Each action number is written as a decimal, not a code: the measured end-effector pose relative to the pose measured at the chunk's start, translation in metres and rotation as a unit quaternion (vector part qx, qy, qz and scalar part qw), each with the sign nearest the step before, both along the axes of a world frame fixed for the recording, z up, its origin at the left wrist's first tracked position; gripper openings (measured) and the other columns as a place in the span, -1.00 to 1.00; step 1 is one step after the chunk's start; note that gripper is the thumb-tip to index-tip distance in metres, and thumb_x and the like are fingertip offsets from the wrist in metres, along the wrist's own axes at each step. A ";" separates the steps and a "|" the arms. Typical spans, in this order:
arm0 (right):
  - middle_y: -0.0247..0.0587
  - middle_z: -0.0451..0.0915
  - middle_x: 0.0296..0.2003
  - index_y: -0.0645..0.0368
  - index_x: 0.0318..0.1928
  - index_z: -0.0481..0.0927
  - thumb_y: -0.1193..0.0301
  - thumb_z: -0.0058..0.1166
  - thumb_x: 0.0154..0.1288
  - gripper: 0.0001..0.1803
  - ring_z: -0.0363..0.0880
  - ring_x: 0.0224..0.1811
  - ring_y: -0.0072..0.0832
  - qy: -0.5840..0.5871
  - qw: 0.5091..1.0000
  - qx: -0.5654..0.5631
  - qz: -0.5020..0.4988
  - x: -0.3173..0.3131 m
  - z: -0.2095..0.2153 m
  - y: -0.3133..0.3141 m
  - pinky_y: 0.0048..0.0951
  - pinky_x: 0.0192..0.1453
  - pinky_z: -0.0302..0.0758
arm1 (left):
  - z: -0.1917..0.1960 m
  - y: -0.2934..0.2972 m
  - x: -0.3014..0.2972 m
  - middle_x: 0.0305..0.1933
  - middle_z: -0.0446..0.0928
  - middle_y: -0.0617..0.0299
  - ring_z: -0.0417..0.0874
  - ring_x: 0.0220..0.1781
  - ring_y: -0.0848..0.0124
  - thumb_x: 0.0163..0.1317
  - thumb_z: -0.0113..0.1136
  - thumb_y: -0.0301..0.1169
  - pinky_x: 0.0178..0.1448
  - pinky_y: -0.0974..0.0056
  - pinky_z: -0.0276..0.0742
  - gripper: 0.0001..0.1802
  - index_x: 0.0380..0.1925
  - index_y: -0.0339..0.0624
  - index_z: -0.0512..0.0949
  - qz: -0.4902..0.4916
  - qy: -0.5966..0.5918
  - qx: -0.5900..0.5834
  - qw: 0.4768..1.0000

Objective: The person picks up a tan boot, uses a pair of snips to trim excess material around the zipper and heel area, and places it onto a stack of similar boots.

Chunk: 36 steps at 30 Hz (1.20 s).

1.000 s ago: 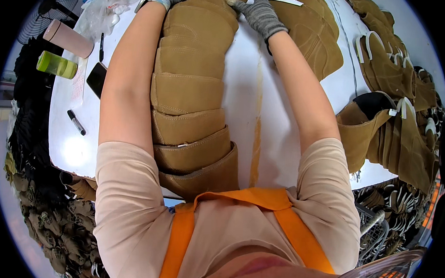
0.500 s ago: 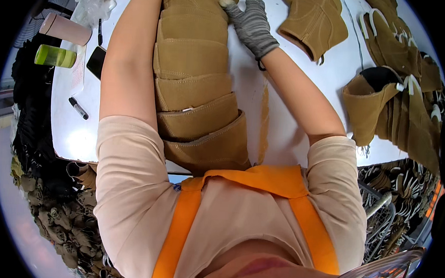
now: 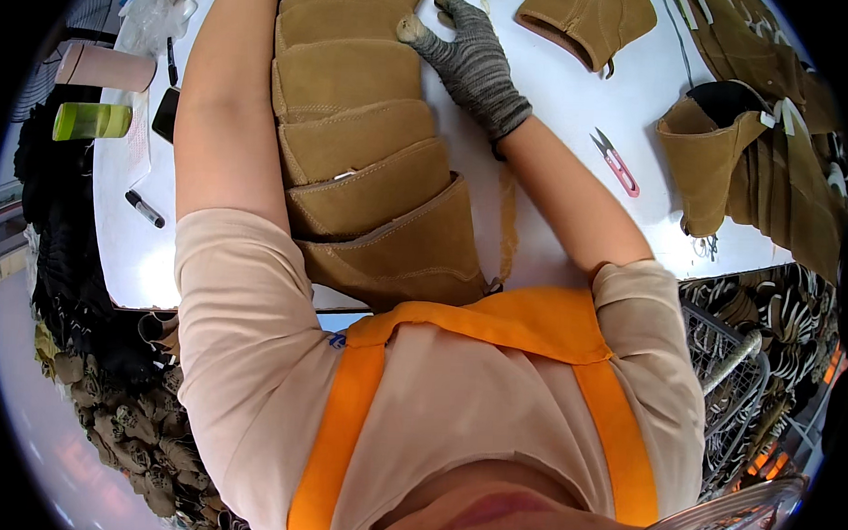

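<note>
A long overlapping row of brown suede boot uppers (image 3: 354, 132) runs away from my body over the white table. My right hand (image 3: 477, 71), in a grey knit glove, lies by the far right side of this row. Its fingers are apart, with nothing seen in them, and the worn thumb tip is at or very near the uppers' edge; I cannot tell if it touches. Along the row's left side reaches my bare left forearm (image 3: 229, 90); the hand itself is past the top edge of the picture. Right of my right forearm lie pink-handled thread snips (image 3: 620, 169).
One more upper (image 3: 591, 23) lies at the far right, and a standing bunch of uppers (image 3: 717, 154) is at the table's right edge. On the left are a pink tumbler (image 3: 109, 67), a green jar (image 3: 93, 121), a phone (image 3: 166, 114) and a marker (image 3: 146, 209).
My right hand has drawn a little nearer, its fingers spread beside the row. The row appears shifted left and away. Thread snips now show beside my right forearm.
</note>
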State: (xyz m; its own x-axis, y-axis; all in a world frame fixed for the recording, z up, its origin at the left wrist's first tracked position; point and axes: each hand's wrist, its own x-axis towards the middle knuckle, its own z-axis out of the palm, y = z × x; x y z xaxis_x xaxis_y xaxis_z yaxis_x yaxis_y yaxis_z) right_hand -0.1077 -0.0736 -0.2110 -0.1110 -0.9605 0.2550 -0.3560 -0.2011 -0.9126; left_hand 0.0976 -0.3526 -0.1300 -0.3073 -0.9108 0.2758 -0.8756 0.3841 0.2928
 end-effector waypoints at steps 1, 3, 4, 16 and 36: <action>0.25 0.41 0.23 0.42 0.38 0.28 -0.16 0.36 0.12 0.07 0.36 0.35 -0.01 -0.022 1.000 0.003 -0.008 0.000 -0.004 0.003 -0.13 0.43 0.31 | 0.000 -0.005 0.000 0.41 0.41 0.18 0.28 0.49 0.20 0.29 -0.09 0.30 0.58 0.15 0.05 -0.34 0.24 0.29 0.54 0.002 -0.016 -0.006 1.000; 0.27 0.40 0.25 0.42 0.37 0.29 -0.12 0.37 0.14 0.04 0.38 0.34 -0.01 -0.075 0.997 0.028 -0.003 0.002 0.001 0.008 -0.14 0.42 0.33 | 0.002 -0.008 0.001 0.42 0.40 0.16 0.30 0.49 0.18 0.29 -0.11 0.31 0.57 0.15 0.07 -0.32 0.26 0.27 0.53 -0.033 0.023 0.042 0.998; 0.28 0.39 0.26 0.42 0.37 0.28 -0.11 0.37 0.14 0.04 0.37 0.35 -0.01 -0.114 0.992 0.041 0.014 -0.002 0.006 0.013 -0.14 0.42 0.33 | 0.003 -0.010 0.000 0.43 0.39 0.15 0.30 0.48 0.17 0.28 -0.13 0.32 0.57 0.15 0.09 -0.30 0.26 0.26 0.52 -0.049 0.042 0.066 0.996; 0.13 0.16 0.44 0.06 0.55 0.01 -0.18 0.52 -0.21 0.39 0.15 0.51 -0.05 0.029 0.974 0.081 0.210 -0.016 0.030 0.061 -0.11 0.56 0.21 | 0.016 0.016 -0.006 0.39 0.45 0.09 0.37 0.46 0.12 0.27 -0.18 0.31 0.52 0.11 0.20 -0.27 0.24 0.16 0.55 0.007 -0.006 0.007 1.000; 0.20 0.36 0.34 0.38 0.40 0.25 -0.06 0.32 0.21 -0.02 0.30 0.41 -0.04 0.115 0.976 -0.185 0.015 -0.040 0.059 -0.239 -0.20 0.45 0.29 | 0.059 0.028 -0.003 0.41 0.41 -0.01 0.37 0.46 0.05 0.27 -0.11 0.40 0.56 0.05 0.11 -0.17 0.41 0.22 0.36 -0.011 -0.162 0.029 0.986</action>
